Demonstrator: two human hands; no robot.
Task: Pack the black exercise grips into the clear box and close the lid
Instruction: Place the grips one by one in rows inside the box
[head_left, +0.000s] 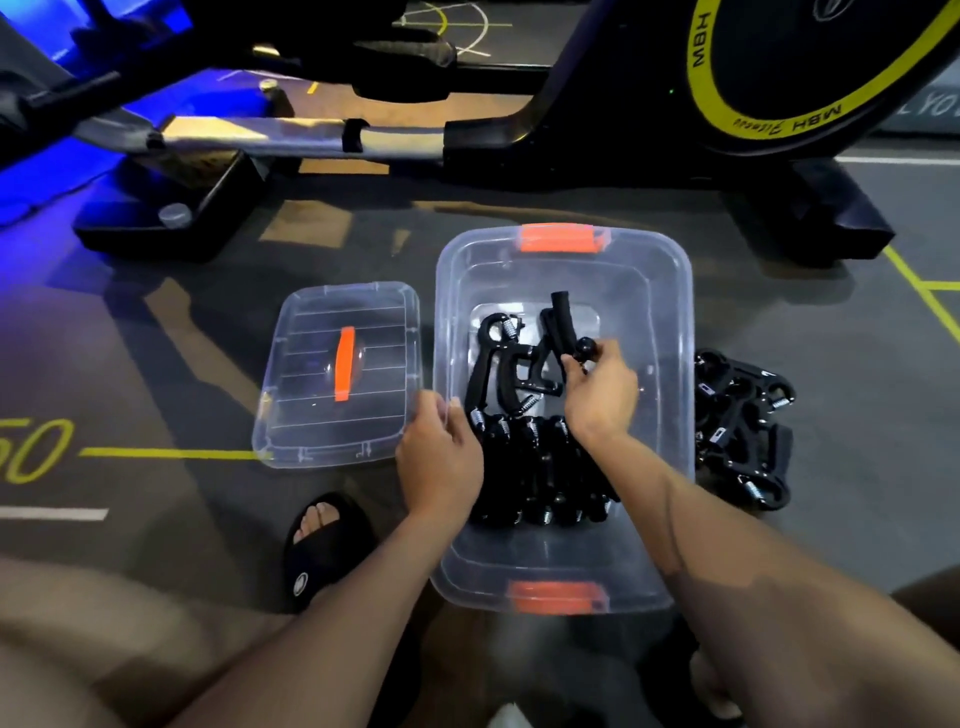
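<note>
The clear box (670, 332) with orange latches stands open on the gym floor. Several black exercise grips (540, 457) lie in a row in its near half, and another (498, 358) lies further back. My right hand (602, 389) is inside the box and pinches a black grip (563, 325) by its knob end, with the handle pointing away from me. My left hand (439, 452) grips the box's left rim. A pile of more black grips (737, 426) lies on the floor right of the box. The clear lid (337, 374) with an orange handle lies left of the box.
An exercise bike with a yellow-rimmed flywheel (779, 78) stands behind the box, its base feet (826, 218) close by. My foot in a black slipper (322, 540) rests on the floor below the lid. Yellow lines mark the dark floor.
</note>
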